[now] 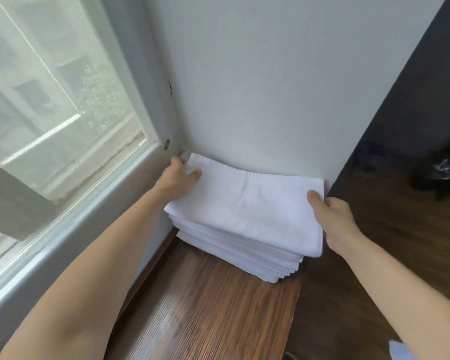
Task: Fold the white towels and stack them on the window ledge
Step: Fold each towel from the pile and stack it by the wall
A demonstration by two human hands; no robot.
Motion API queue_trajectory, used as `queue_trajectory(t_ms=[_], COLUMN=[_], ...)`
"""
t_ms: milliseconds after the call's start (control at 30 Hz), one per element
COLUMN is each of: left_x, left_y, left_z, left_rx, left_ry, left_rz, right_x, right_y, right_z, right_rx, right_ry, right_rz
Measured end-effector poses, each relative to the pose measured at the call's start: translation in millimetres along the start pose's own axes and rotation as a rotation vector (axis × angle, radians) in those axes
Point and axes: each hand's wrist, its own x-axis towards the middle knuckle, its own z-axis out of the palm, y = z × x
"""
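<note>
A folded white towel (247,206) lies on top of a stack of several folded white towels (247,258) in the far corner of the wooden window ledge (208,307). My left hand (178,178) grips the top towel's far left corner, thumb on top. My right hand (333,219) grips its right edge, thumb on top and fingers under the edge. The stack sits against the white wall, its lower layers fanned out toward me.
A window with a grey frame (70,211) runs along the left. A white wall (270,87) closes the ledge's far end. Right of the ledge lies dark wooden floor (390,203) with a dark object (442,175). A white cloth corner (400,350) shows bottom right.
</note>
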Motion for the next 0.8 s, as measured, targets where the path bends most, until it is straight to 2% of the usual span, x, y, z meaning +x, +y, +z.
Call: queue_trajectory(t_ms=[67, 167, 267, 367, 433, 500, 567, 633, 667, 733, 800], left_x=[-3, -8, -1, 9, 8, -2, -15, -32, -41, -54, -58], left_y=[-8, -12, -6, -2, -3, 0, 5, 19, 27, 47, 61], left_z=[10, 15, 6, -1, 4, 11, 17, 24, 31, 51, 70], left_rx=[0.025, 0.049, 0.015, 0.042, 0.073, 0.162, 0.385, 0.555, 0.545, 0.477, 0.519], left_ry=[0.055, 0.153, 0.203, 0.16, 0.114, 0.148, 0.29, 0.421, 0.437, 0.324, 0.107], left_rz=[0.013, 0.086, 0.13, 0.121, 0.083, 0.087, 0.195, 0.437, 0.585, 0.748, 0.635], right_x=[-3, -8, -8, -11, -12, -18, -25, -31, -30, -24, -13], right_y=[13, 20, 14, 11, 17, 22, 26, 23, 16, -4, -19], right_z=[1, 3, 7, 16, 20, 19, 14, 15, 21, 43, 69], right_rx=[-0.117, -0.236, -0.195, -0.094, -0.119, -0.178, -0.333, -0.556, -0.618, -0.731, -0.929], right_ry=[0.001, 0.042, 0.063, 0.053, 0.058, 0.081, 0.188, 0.297, 0.259, 0.0, -0.234], right_rz=[-0.015, -0.132, -0.2, -0.11, -0.054, -0.067, -0.293, -0.704, -0.89, -1.093, -1.146])
